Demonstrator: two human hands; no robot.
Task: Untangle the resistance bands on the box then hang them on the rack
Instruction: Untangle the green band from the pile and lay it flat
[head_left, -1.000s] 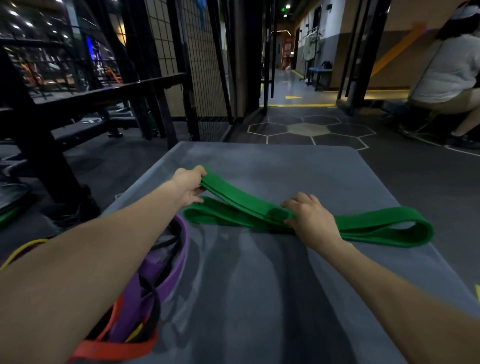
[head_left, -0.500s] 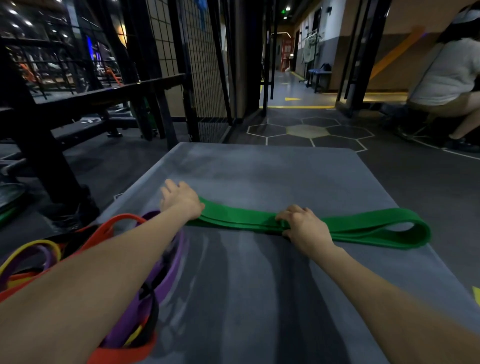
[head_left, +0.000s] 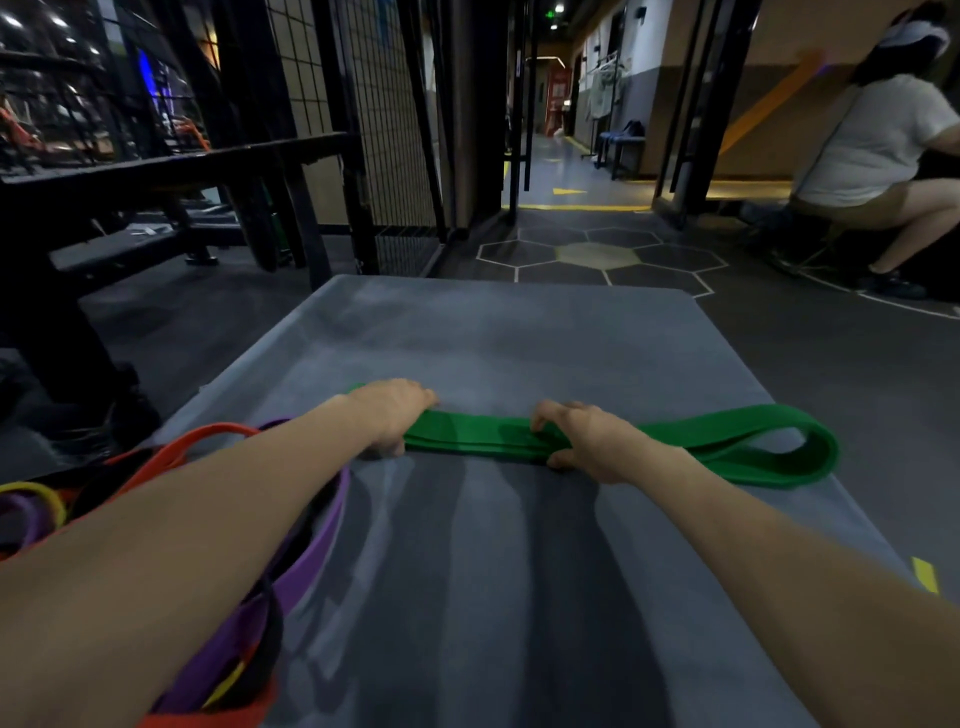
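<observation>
Two hands grip green band (head_left: 467, 434) on box (head_left: 519, 571): left hand (head_left: 387, 415), right hand (head_left: 584, 436). We judge untangling done; next, hang on rack.

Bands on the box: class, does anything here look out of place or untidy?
Yes. The purple, orange, yellow and black bands lie in a tangled heap spilling over the box's left edge. The green band lies flat, held by both hands.

Left end of green band (head_left: 472, 434) hidden under left hand (head_left: 387, 415); middle stretch covered by right hand (head_left: 587, 439). Tangle of bands (head_left: 306, 540) at near left mostly behind left forearm, cut by bottom edge. Seated person (head_left: 872, 150) far right cropped by frame edge.
</observation>
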